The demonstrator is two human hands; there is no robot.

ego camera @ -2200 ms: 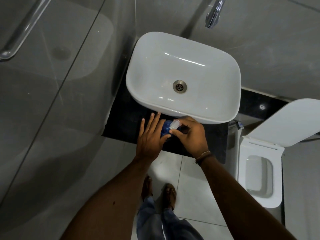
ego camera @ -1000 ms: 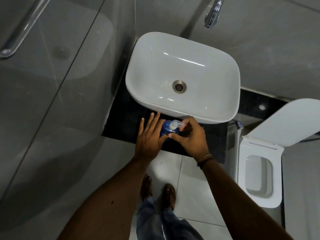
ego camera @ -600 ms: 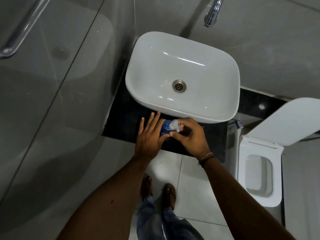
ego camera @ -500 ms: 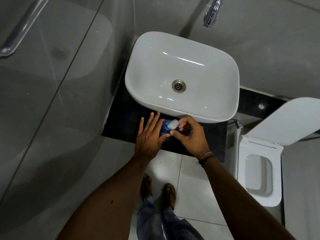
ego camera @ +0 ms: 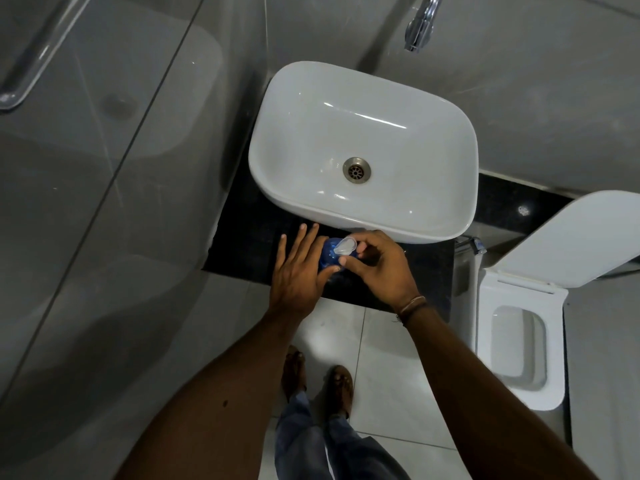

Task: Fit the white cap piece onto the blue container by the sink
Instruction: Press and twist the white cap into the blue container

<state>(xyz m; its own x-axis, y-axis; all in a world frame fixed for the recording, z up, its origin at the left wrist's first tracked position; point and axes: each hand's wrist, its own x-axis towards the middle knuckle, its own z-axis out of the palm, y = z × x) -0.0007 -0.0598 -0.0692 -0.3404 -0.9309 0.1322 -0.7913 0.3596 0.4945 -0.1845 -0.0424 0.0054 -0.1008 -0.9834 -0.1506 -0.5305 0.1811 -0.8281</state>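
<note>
The blue container [ego camera: 329,255] stands on the black counter [ego camera: 249,247] just in front of the white sink [ego camera: 363,147]. My left hand [ego camera: 300,271] wraps its left side, thumb pressed against its front and fingers stretched out. The white cap piece [ego camera: 345,245] sits tilted on top of the container, pinched between the thumb and fingertips of my right hand [ego camera: 377,268]. Most of the container is hidden by both hands.
A chrome tap [ego camera: 420,24] hangs above the sink. A white toilet [ego camera: 519,344] with its lid up stands to the right. A glass shower panel [ego camera: 104,168] fills the left side. My feet [ego camera: 317,382] rest on the light floor tiles below.
The white cap piece has turned and shifted slightly on top of the blue container as my right hand's fingers worked it. My left hand has stayed on the container.
</note>
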